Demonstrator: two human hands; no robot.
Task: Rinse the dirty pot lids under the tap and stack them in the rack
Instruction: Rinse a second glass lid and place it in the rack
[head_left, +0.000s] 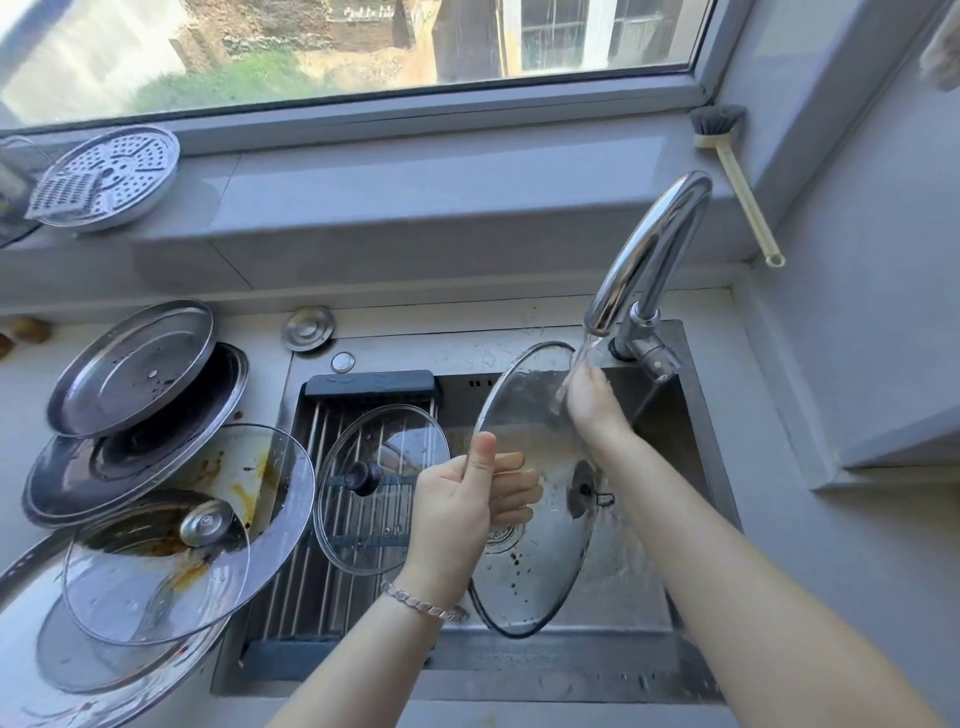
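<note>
A large glass pot lid (535, 561) stands tilted on edge over the sink (613, 639), its inner side facing me and speckled with dark spots. My left hand (462, 499) grips its left rim, thumb on the near side. Water runs from the chrome tap (649, 249) onto the lid's top edge, where my right hand (589, 405) presses against the wet glass. A clean glass lid with a black knob (379, 483) lies on the roll-up rack (311, 587) over the sink's left half. A pile of dirty glass and steel lids (156, 467) sits on the counter at the left.
A perforated steamer plate (109, 176) rests on the window sill at the left. A dish brush (737, 176) leans in the right corner. A small round steel cap (307, 327) lies behind the sink. The tap's handle (657, 358) juts right of my right hand.
</note>
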